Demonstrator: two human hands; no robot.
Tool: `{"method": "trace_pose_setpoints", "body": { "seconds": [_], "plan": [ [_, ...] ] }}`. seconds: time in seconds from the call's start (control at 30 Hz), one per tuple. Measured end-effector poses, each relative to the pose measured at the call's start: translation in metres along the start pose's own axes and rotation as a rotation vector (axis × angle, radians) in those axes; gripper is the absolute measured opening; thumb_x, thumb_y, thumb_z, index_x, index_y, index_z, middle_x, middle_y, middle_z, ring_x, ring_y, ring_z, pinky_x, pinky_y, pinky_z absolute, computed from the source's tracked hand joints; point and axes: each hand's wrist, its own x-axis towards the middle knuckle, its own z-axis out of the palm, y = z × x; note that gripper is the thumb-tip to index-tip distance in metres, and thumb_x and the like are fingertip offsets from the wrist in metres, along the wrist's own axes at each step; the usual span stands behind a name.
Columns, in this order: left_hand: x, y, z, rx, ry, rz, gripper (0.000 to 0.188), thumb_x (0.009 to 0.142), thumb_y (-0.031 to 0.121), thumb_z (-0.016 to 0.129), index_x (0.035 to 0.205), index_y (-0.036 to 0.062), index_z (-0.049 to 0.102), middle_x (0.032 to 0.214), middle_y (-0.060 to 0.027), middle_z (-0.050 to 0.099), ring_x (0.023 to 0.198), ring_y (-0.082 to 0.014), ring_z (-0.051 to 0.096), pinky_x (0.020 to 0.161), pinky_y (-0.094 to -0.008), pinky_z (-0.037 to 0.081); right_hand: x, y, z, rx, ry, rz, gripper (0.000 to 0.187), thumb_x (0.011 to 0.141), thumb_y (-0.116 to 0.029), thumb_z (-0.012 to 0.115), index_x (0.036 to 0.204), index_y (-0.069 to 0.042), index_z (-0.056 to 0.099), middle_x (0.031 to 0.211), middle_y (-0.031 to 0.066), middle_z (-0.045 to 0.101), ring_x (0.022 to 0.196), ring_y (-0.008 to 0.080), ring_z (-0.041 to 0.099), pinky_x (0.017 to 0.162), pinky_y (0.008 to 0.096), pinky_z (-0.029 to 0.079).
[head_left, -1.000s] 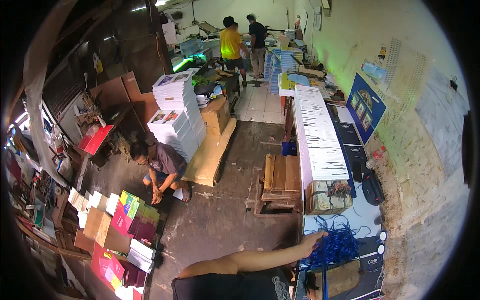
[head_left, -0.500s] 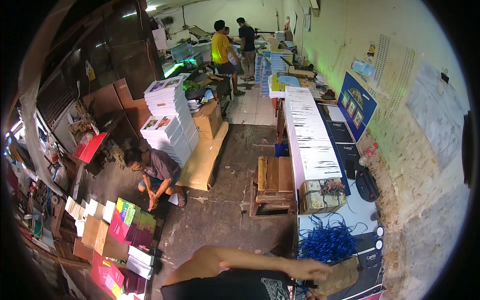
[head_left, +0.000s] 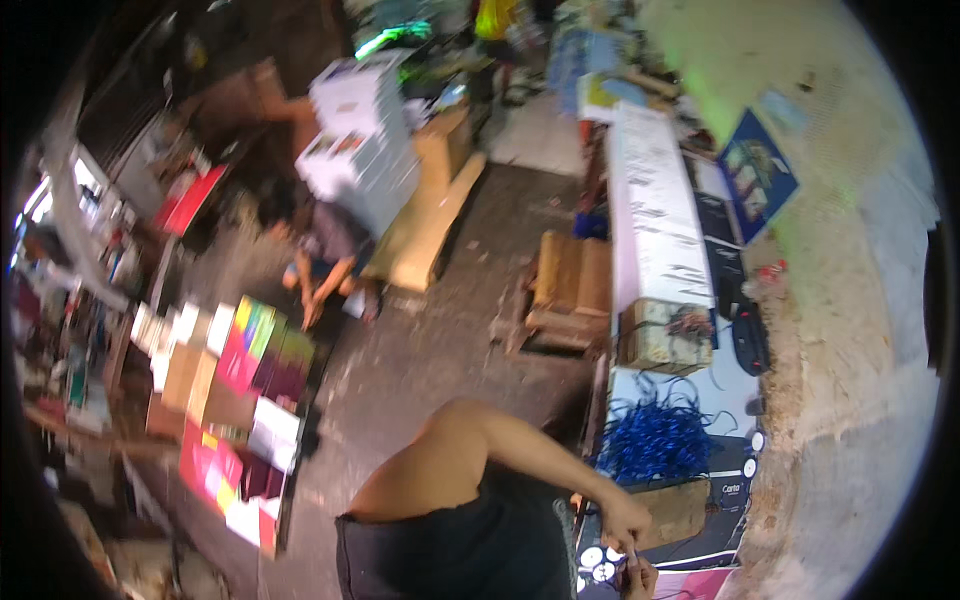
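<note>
Left hand (head_left: 625,522) and right hand (head_left: 638,578): close together near blue ribbons (head_left: 657,440), fingers curled, contents indiscernible; fingertip work seemed underway, apparently calling for steady two-handed control.

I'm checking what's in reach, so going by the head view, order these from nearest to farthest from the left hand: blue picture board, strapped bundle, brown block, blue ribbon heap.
1. Brown block: right beside the left hand.
2. Blue ribbon heap: just beyond the block.
3. Strapped bundle: past the heap.
4. Blue picture board: farthest, upper right.
</note>
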Motion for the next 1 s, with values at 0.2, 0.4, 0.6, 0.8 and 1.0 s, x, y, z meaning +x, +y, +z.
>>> {"method": "trace_pose_setpoints", "body": {
  "seconds": [0.2,0.4,0.6,0.8,1.0],
  "plan": [
    [-0.008,0.007,-0.015,-0.162,0.083,-0.121,0.026,0.084,0.030,0.066,0.077,0.0060,0.072,0.065,-0.0070,0.065,0.059,-0.0163,0.060,0.052,-0.0329,0.044,0.008,-0.020,0.020,-0.082,0.085,-0.096,0.017,0.090,-0.024,0.063,0.093,-0.007,0.060,0.075,-0.0038,0.051,0.065,0.0058,0.045,0.056,0.0189,0.038],
    [-0.021,0.010,-0.021,-0.199,0.098,-0.206,0.026,0.082,0.031,0.068,0.079,0.0049,0.072,0.069,-0.0096,0.067,0.062,-0.0174,0.061,0.055,-0.0334,0.045,0.017,-0.035,0.019,-0.506,0.003,-0.299,0.018,0.093,-0.021,0.059,0.090,-0.003,0.058,0.074,-0.0009,0.052,0.062,0.0076,0.041,0.052,0.0223,0.032],
    [-0.001,0.000,-0.031,-0.063,0.008,-0.230,0.025,0.082,0.031,0.068,0.081,0.0069,0.073,0.074,-0.0081,0.068,0.069,-0.0159,0.062,0.061,-0.0330,0.046,0.017,-0.044,0.015,-0.633,0.038,-0.221,0.029,0.093,-0.026,0.058,0.075,-0.004,0.057,0.062,-0.0017,0.046,0.055,0.0065,0.036,0.049,0.0234,0.027],
    [0.038,-0.012,-0.045,0.078,-0.155,-0.129,0.030,0.083,0.038,0.068,0.081,0.0086,0.073,0.079,-0.0051,0.070,0.074,-0.0156,0.064,0.063,-0.0322,0.048,0.007,-0.038,-0.005,-0.434,0.185,-0.116,0.039,0.094,-0.034,0.056,0.069,-0.005,0.051,0.060,-0.0022,0.039,0.054,0.0097,0.033,0.048,0.0263,0.025],
    [0.082,-0.070,-0.054,-0.146,-0.149,0.034,0.032,0.088,0.034,0.061,0.083,0.0030,0.068,0.069,-0.0048,0.063,0.060,-0.0131,0.054,0.053,-0.0304,0.044,0.040,-0.013,-0.059,-0.299,0.301,-0.096,0.034,0.089,-0.027,0.058,0.063,-0.006,0.057,0.052,-0.0003,0.049,0.048,0.0073,0.042,0.044,0.0246,0.031]
  ]
}}
